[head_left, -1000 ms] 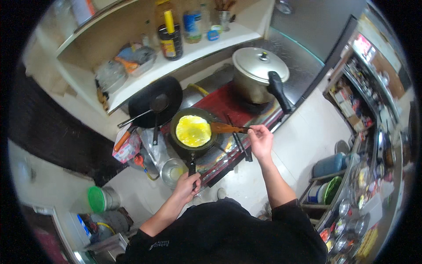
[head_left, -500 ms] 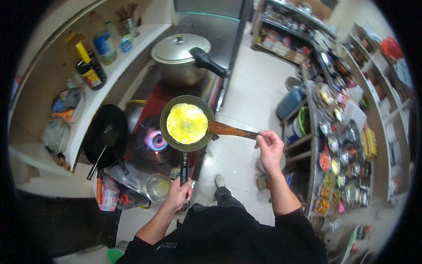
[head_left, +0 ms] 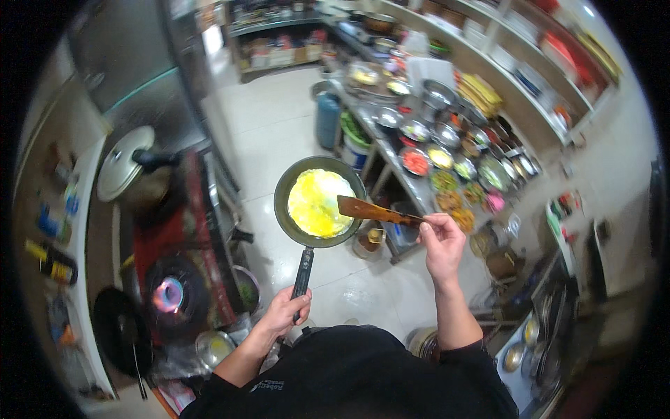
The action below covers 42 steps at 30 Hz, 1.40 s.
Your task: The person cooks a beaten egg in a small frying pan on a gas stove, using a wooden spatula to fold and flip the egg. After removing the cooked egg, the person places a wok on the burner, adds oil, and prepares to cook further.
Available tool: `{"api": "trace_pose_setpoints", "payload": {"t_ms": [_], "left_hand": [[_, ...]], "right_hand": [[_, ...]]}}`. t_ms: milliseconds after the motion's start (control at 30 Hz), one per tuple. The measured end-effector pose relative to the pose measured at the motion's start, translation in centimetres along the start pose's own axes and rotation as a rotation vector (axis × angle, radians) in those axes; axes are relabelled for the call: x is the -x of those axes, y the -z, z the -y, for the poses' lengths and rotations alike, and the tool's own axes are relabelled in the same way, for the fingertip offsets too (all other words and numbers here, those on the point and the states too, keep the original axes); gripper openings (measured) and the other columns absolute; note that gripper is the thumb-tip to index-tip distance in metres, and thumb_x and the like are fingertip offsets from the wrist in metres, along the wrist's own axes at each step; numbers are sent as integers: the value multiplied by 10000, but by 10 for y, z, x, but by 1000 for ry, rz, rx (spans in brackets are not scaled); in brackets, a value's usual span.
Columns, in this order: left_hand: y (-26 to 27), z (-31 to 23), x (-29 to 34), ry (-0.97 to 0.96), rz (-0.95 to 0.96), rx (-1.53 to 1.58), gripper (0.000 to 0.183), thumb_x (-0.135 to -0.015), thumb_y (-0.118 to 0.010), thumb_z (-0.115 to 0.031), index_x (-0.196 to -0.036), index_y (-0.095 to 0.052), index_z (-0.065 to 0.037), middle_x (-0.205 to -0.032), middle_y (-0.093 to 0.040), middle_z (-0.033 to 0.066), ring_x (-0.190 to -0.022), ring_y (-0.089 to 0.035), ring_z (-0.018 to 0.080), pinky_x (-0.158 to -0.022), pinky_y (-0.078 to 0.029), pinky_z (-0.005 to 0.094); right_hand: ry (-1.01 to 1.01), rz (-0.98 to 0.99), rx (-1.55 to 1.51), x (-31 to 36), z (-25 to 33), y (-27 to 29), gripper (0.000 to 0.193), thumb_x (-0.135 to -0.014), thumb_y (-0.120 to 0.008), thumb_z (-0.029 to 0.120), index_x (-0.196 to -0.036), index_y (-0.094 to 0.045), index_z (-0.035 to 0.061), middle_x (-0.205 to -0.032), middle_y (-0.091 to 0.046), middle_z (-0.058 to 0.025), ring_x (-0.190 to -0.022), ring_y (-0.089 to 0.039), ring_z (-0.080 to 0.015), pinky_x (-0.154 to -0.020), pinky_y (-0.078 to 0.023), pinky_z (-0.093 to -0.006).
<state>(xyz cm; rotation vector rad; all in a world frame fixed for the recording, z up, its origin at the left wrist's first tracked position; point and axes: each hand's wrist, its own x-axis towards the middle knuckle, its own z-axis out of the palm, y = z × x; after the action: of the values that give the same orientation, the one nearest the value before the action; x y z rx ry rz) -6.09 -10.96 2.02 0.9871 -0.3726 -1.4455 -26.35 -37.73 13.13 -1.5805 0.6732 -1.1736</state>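
My left hand is closed round the black handle of a small frying pan, held up in the air away from the stove. A round, yellow-and-white fried egg lies flat in the pan. My right hand pinches the end of a brown wooden spatula. The spatula reaches over the pan's right rim, its flat blade over the egg's right edge; whether it touches the egg I cannot tell.
On the left, a gas burner burns with an open flame. Behind it stands a big lidded pressure cooker, with a black wok nearer me. A counter to the right holds several bowls of chopped food, including a red one. A blue gas cylinder stands beside it.
My body and view have turned right, away from the stove toward the counter. The pan has left its place beside the flame, and the spatula blade has come further over the egg.
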Motion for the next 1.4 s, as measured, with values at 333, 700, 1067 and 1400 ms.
{"api": "trace_pose_setpoints", "payload": {"t_ms": [333,700,1067,1400], "left_hand": [[-197,2,-122,594,364,-139,119,-949,-536,-152,-919,-501,-42,-575,-445,18,-394,-384,131,-377,-303,260],[-415,48,-245,955,975,-525,112,-906,-553,-109,-971,-530,-20,-571,-461,49,-393,-377,129,-368,-295,257],[-701,197,-214,1103,1155,-607,105,-930,-535,-124,-977,-564,-34,-591,-495,36,-394,-384,117,-373,-297,252],[-858,377,-180,1115,1053,-667,106,-931,-549,-132,-965,-556,-33,-613,-471,23,-421,-374,103,-390,-293,238]], "right_hand": [[84,-516,212,80,49,249,89,-872,-633,-49,-958,-626,-29,-991,-563,-58,-783,-585,-97,-664,-500,-229],[229,-1541,35,275,147,389,108,-892,-624,-5,-1000,-613,-3,-852,-648,-86,-629,-603,-141,-593,-530,-260],[-147,-2235,1050,527,177,756,97,-798,-676,64,-868,-668,-3,-748,-669,-134,-676,-654,-273,-657,-544,-374],[-908,-2127,1166,594,77,977,149,-734,-664,85,-846,-699,-7,-918,-680,-254,-910,-666,-414,-829,-542,-469]]}}
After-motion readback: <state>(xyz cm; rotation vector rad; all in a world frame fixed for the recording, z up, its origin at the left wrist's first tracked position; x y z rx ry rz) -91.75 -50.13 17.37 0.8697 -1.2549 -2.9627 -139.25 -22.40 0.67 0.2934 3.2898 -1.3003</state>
